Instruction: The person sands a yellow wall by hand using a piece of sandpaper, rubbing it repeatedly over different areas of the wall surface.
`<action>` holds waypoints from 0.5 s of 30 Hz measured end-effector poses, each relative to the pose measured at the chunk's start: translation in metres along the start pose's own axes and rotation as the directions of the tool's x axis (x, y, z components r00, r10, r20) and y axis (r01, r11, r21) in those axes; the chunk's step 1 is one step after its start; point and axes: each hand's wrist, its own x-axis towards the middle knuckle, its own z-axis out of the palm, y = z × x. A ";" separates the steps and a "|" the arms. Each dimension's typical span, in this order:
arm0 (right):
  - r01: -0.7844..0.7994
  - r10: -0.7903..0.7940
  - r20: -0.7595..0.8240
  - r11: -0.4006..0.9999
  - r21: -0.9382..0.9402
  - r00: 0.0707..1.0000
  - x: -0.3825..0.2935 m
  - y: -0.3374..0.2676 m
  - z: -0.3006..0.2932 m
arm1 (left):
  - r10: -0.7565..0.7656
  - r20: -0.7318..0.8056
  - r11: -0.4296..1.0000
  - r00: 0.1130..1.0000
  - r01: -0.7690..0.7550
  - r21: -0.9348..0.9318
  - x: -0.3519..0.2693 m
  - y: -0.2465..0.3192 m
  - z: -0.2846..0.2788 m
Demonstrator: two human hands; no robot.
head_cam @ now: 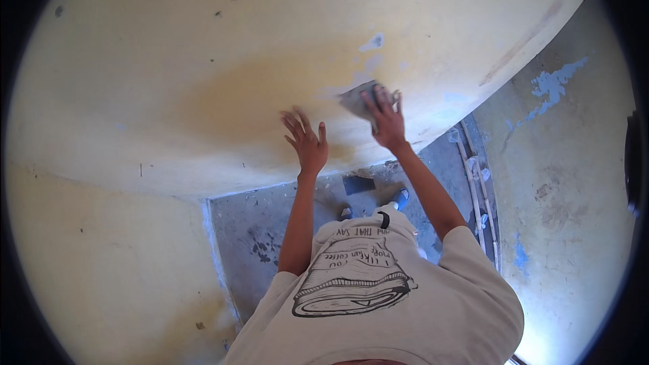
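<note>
Under my right hand (pixel 389 120) lies a thin grey sheet (pixel 359 100), perhaps sandpaper, held flat against the yellowish painted wall (pixel 243 86). Its fingers are spread over the sheet, with the thumb side partly hidden. Lower and to the left, my left hand (pixel 308 147) has its fingers apart and holds nothing; whether it touches the wall I cannot tell. Pale patches of bare or filled surface (pixel 374 43) show just above the sheet, and a darker yellow-brown stain spreads to its left.
Long pale poles (pixel 471 182) with bits of plastic lie on the grey floor (pixel 253 233) along the right wall (pixel 547 162), which has peeling patches. A dark square piece (pixel 359 184) is on the floor near my feet. Another wall (pixel 111 263) stands at the left.
</note>
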 end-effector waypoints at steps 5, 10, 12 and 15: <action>-0.454 0.665 -0.522 0.747 0.486 0.534 0.030 0.048 -0.019 | -0.076 0.182 0.994 0.980 0.088 -0.061 -0.015 -0.014 0.011; -0.029 0.032 -0.019 0.989 0.148 0.999 0.007 -0.009 -0.003 | -0.037 0.124 0.914 0.992 0.084 -0.397 -0.035 -0.032 0.039; 0.034 -0.038 0.107 0.999 0.036 0.994 0.005 -0.001 -0.004 | -0.061 0.275 0.896 0.959 0.174 -0.408 -0.040 -0.037 0.041; -0.243 0.247 -0.362 0.968 0.056 0.899 0.004 0.055 0.008 | -0.184 0.194 0.856 0.964 0.254 -0.450 -0.052 -0.061 0.049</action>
